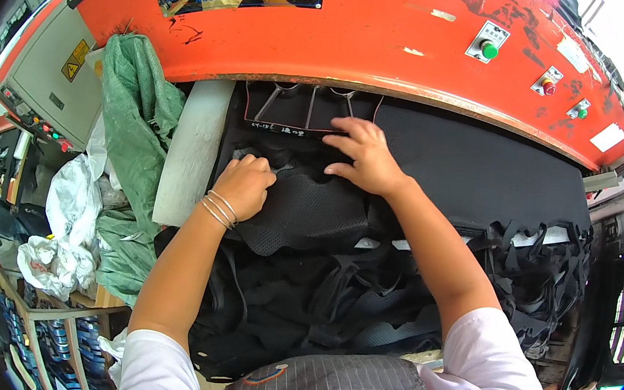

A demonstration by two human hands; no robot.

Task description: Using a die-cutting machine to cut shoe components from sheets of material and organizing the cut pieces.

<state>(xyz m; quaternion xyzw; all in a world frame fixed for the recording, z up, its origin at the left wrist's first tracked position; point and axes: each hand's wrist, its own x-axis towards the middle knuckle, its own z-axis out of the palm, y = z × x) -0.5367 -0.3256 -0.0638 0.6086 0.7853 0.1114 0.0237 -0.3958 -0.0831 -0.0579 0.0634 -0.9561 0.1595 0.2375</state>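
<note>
My left hand [244, 185], with thin bangles at its wrist, is closed, its curled fingers on a piece of black mesh fabric [294, 212]. The fabric drapes toward me over the front of the work surface. Fingers apart, my right hand [367, 157] reaches to the near edge of a metal cutting die [310, 109]. Its fingertips are at the die's right front corner, and the thumb hangs over the fabric. The die is a thin-walled frame with inner bars, lying on black sheet material. Its far part is hidden under the orange press [391, 57].
Black sheet material [479, 169] spreads to the right, with cut scraps [529, 268] heaped along its front. A pale board [194, 149] edges the left side. Beyond it are a green sack [137, 95] and white plastic bags [73, 205]. The press carries a green button [489, 50].
</note>
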